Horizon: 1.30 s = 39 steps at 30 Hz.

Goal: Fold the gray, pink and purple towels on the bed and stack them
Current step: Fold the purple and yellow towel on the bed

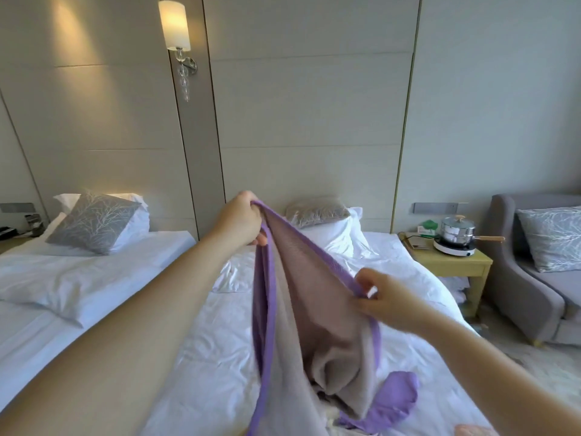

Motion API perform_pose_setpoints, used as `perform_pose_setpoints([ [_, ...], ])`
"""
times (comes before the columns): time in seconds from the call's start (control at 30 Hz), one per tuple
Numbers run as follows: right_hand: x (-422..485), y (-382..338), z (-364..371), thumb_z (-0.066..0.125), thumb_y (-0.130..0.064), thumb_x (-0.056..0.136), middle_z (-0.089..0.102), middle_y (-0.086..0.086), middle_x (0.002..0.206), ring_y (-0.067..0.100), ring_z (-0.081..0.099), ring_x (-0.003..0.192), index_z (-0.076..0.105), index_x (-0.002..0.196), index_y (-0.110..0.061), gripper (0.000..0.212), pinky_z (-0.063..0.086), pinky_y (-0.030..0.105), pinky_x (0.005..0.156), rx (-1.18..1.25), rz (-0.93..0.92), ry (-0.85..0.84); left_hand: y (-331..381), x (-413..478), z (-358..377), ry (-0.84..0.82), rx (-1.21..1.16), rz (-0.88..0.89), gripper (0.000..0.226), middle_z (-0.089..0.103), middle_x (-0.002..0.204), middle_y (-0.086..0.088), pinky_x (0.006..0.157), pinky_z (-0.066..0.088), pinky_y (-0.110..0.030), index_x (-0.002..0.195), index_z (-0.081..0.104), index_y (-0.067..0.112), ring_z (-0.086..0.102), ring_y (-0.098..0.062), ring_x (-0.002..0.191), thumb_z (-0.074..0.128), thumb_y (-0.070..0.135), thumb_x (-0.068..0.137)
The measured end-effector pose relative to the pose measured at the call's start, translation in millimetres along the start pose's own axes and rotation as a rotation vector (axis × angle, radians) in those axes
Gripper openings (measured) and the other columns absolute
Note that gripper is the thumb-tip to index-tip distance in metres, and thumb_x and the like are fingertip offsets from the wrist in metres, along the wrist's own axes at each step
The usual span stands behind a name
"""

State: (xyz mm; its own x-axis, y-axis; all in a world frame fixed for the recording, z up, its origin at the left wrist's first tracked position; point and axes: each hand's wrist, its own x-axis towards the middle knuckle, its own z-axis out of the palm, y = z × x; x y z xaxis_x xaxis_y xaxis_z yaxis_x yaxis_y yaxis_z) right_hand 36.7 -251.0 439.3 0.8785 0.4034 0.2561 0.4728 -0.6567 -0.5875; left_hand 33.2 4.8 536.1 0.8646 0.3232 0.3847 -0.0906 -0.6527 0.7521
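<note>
Purple towel [314,309] held up off the bed [220,357], folding hardly begun.

The left hand [242,220] clamps curled fingers on a top corner. The right hand [379,298], lower and nearer, pinches the purple border. Below both sets of fingers the cloth hangs bunched onto the bed. No folded stack shows (a pink scrap [474,431] down by the right forearm may be another towel).

Bed [220,341] with pillows [333,237], purple towel [393,401]
</note>
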Motion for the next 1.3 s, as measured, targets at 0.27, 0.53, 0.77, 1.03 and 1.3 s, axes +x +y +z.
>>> perform_pose_setpoints([
  [0.27,1.7,-12.5,30.2,0.056,-0.009,0.081,0.054,-0.005,0.078,0.013,0.052,0.072,0.044,0.075,-0.018,0.016,0.045,0.027,0.067,0.127,-0.070,0.242,57.4,7.4,12.6,-0.050,-0.385,0.132,0.029,0.066,0.074,-0.002,0.050,0.051,-0.016,0.082,0.058,0.016,0.068,-0.005,0.054,0.034,0.002,0.093],
  [0.53,6.7,-47.9,32.7,0.051,-0.009,0.088,0.050,-0.023,0.096,0.005,0.057,0.075,0.037,0.088,-0.050,0.043,0.048,0.021,0.062,0.375,-0.215,0.562,72.8,6.2,-4.5,0.013,-0.222,0.234,0.011,0.070,0.057,0.001,0.062,0.057,-0.028,0.074,0.055,0.016,0.069,-0.013,0.053,0.065,0.013,0.078],
  [0.77,15.6,-70.4,42.7,0.055,-0.069,0.070,0.053,-0.017,0.090,0.003,0.057,0.073,0.056,0.074,-0.034,0.035,0.049,0.023,0.070,0.202,-0.107,0.391,79.3,2.1,-11.6,0.191,-0.161,0.324,0.010,0.064,0.047,0.010,0.061,0.057,-0.039,0.072,0.042,0.020,0.063,-0.012,0.041,0.049,0.020,0.080],
  [1.03,19.0,-53.8,60.4,0.049,-0.028,0.097,0.055,0.016,0.100,0.025,0.055,0.088,0.058,0.090,0.005,0.035,0.042,0.037,0.084,0.260,-0.014,0.075,67.6,6.1,-39.2,0.309,-0.227,0.331,0.013,0.060,0.050,0.003,0.053,0.046,-0.028,0.074,0.039,0.021,0.060,-0.012,0.038,0.045,0.023,0.085],
  [1.3,18.9,-44.5,23.8,0.050,-0.016,0.094,0.056,0.003,0.094,0.015,0.052,0.088,0.066,0.086,-0.004,0.021,0.039,0.029,0.080,0.577,0.068,0.097,10.9,19.8,-67.7,0.424,-0.097,0.173,0.013,0.067,0.079,-0.011,0.072,0.051,-0.040,0.069,0.043,0.022,0.061,-0.032,0.081,0.048,0.021,0.081],
])
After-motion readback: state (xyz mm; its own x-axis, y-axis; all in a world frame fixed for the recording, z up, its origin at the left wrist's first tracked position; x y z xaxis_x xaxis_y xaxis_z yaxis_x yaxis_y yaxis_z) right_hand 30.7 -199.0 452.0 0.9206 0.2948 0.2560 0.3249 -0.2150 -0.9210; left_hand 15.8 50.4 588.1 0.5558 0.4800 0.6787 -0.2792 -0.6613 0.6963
